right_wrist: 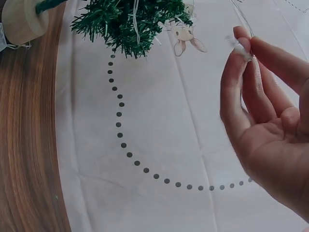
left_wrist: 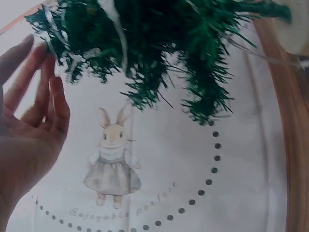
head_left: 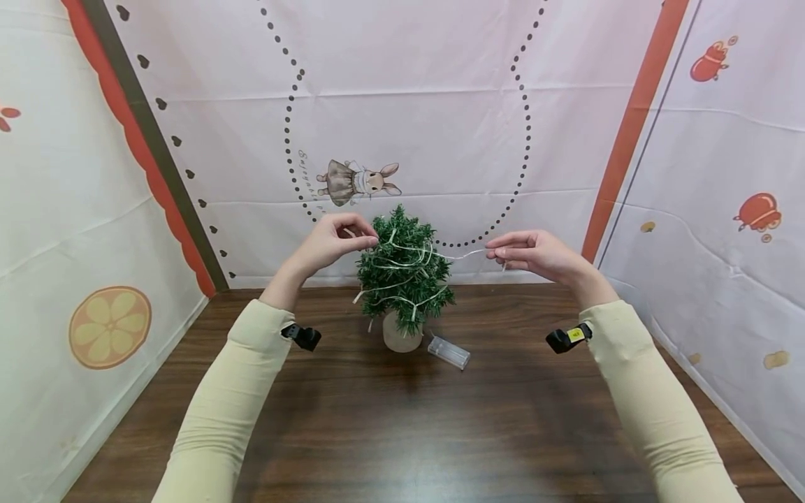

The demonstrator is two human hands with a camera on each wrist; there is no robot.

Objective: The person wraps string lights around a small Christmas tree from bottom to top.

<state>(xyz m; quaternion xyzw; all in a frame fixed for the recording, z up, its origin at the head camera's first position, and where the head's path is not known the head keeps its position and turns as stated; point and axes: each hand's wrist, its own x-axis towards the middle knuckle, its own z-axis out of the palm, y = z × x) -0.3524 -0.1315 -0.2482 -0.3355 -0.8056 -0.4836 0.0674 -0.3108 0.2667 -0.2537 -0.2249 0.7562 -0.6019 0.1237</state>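
Observation:
A small artificial Christmas tree [head_left: 409,276] stands upright on the table, its round pale base [head_left: 402,334] below. A thin clear wire of string lights [head_left: 462,256] is wound loosely around its branches. At the tree's upper left, my left hand [head_left: 332,241] has thumb and fingertips brought together on the wire at the branch tips; the exact contact is partly hidden in the green. Out to the right, my right hand [head_left: 534,253] pinches the loose end of the wire between thumb and fingers. That stretch runs lightly sagging to the tree; a small whitish piece [right_wrist: 243,52] shows at the fingertips.
A clear battery box [head_left: 449,352] lies on the brown wooden table [head_left: 402,433], just right of the tree base. Behind the tree hangs a printed cloth [head_left: 409,140] with a rabbit figure [head_left: 358,181]. More cloth walls [head_left: 711,230] close in both sides.

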